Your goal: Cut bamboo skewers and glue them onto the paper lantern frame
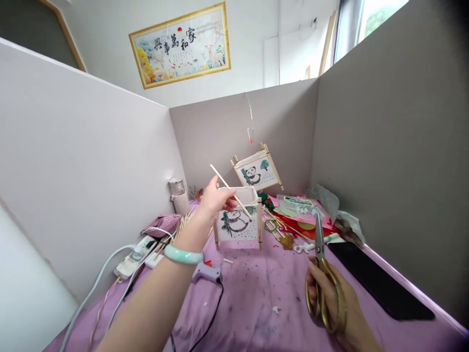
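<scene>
Here, we are working above the purple-covered counter (252, 303). The nearer panda lantern (234, 231) is sitting just beyond our left hand (216, 198), the closer of our hands. Our right hand (328, 283) is gripping the scissors (320, 250), their blades pointing forward, apart from the lantern on its right. Our left hand is pinching a thin stick (224, 182), whose long axis is slanting down rightward across the lantern's front.

The left hand (219, 199) hides part of the nearer panda-painted frame (240, 230), the left forearm (157, 296), cut off at the bottom of the view, covers part of the lavender corded tool (208, 274), and the smallest lettering (180, 57) on the wall picture (207, 41) is unreadable.
</scene>
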{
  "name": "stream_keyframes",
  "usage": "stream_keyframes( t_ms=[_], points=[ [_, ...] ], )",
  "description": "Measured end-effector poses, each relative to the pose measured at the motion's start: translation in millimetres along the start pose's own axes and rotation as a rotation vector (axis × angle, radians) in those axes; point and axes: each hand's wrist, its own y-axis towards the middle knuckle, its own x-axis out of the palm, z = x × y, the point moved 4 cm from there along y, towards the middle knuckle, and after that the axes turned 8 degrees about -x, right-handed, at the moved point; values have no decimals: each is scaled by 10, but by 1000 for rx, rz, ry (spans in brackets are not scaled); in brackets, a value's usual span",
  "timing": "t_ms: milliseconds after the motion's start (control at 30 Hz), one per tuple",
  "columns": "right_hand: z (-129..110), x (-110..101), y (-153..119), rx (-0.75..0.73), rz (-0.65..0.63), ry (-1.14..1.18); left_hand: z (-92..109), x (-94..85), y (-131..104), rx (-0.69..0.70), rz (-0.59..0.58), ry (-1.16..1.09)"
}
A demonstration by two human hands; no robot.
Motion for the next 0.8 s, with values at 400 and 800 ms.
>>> stream_keyframes(
  t_ms=[400, 800],
  points=[
    [71, -29, -5, 15, -53, 29, 434, -21, 340, 137, -38, 541],
    [39, 13, -15, 90, -57, 19, 408, -171, 511, 661, -50, 1173]
  ],
)
